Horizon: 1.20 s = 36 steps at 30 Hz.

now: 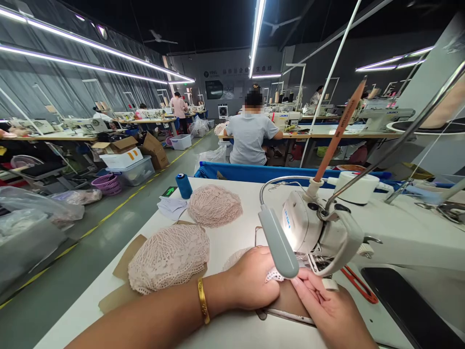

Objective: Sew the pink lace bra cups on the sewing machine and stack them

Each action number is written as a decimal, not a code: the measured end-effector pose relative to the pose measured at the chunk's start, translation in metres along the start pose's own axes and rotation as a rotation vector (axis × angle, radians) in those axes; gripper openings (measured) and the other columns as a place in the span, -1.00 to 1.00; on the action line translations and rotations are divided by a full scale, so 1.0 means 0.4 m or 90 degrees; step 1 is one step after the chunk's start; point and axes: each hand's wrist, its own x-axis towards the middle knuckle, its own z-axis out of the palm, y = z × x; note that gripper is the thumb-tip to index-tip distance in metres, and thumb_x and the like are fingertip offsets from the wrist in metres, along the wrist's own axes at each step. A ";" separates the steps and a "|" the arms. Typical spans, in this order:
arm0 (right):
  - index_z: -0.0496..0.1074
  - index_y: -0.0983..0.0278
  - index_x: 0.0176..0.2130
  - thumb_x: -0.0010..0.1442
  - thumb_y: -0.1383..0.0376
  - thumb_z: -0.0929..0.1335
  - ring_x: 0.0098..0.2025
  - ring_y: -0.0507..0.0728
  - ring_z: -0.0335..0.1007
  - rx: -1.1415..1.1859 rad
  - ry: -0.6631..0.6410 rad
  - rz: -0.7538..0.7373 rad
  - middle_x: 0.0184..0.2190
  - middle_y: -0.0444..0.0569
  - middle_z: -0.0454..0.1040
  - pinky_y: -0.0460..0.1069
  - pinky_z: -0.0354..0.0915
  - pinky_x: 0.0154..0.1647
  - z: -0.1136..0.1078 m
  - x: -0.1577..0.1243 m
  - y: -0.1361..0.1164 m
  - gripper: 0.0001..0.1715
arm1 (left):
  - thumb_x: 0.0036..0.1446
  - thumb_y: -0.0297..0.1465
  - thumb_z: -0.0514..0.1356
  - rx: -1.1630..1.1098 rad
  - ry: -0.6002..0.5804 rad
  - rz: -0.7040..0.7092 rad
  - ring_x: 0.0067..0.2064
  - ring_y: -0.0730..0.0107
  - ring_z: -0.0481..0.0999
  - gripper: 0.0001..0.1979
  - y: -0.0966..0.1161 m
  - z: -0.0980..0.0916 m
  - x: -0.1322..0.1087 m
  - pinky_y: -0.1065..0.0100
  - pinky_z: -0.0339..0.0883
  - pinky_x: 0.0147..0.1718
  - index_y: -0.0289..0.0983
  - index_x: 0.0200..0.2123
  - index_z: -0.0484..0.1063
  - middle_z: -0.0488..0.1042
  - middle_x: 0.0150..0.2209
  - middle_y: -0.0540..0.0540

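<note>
My left hand (256, 281), with a gold bracelet at the wrist, is closed on pale lace fabric (275, 275) beside the sewing machine (308, 218). Opposite it, my right hand (323, 300) pinches the edge of the lace near the needle area; a white band wraps one finger. The grey lamp head (279, 242) hides part of the lace and the needle. Beneath both hands lies a brown flat piece (288, 300) with a white edge. Two lace cup stacks, one nearer (169, 257) and one farther (215, 205), rest on the table to the left.
A blue thread spool (184, 186) stands at the white table's (145, 322) far left. Red-orange snips (359, 285) and a black phone-like slab (407, 305) lie right of my right hand. Ahead, a person in a light shirt (250, 138) sits at another machine.
</note>
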 end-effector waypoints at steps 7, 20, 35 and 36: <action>0.69 0.17 -0.18 0.35 -0.32 0.36 -0.23 0.20 0.64 0.108 0.023 0.097 -0.28 -0.03 0.71 -0.05 0.48 -0.07 0.017 -0.001 -0.022 -0.33 | 0.10 -0.52 0.36 -0.175 0.064 -0.098 -0.20 0.29 0.58 -0.85 0.002 0.013 -0.001 0.33 0.52 -0.10 -0.23 -0.25 0.56 0.63 -0.20 0.01; 0.56 0.15 -0.18 0.53 0.34 0.21 -0.43 0.07 0.58 -0.211 -0.130 -0.434 -0.37 -0.10 0.61 -0.11 0.46 -0.33 -0.049 0.023 0.020 -0.62 | 0.29 -0.45 0.29 0.191 -0.017 0.143 -0.12 0.21 0.58 -0.90 0.012 0.000 -0.072 0.13 0.37 -0.01 -0.25 -0.33 0.51 0.63 -0.15 -0.07; 0.60 0.09 -0.08 0.52 0.34 0.20 -0.39 0.09 0.65 -0.278 -0.124 -0.394 -0.35 -0.10 0.66 -0.11 0.46 -0.41 -0.048 0.031 0.036 -0.60 | 0.37 -0.44 0.25 0.296 -0.013 0.147 -0.15 0.20 0.54 -0.86 0.015 -0.011 -0.072 0.11 0.32 -0.03 -0.25 -0.31 0.46 0.62 -0.14 -0.11; 0.60 0.08 -0.06 0.52 0.33 0.20 -0.39 0.10 0.65 -0.279 -0.127 -0.382 -0.35 -0.10 0.67 -0.11 0.46 -0.42 -0.048 0.030 0.041 -0.60 | 0.37 -0.45 0.25 0.300 -0.007 0.140 -0.13 0.20 0.55 -0.87 0.014 -0.009 -0.071 0.11 0.33 -0.02 -0.26 -0.30 0.47 0.62 -0.13 -0.12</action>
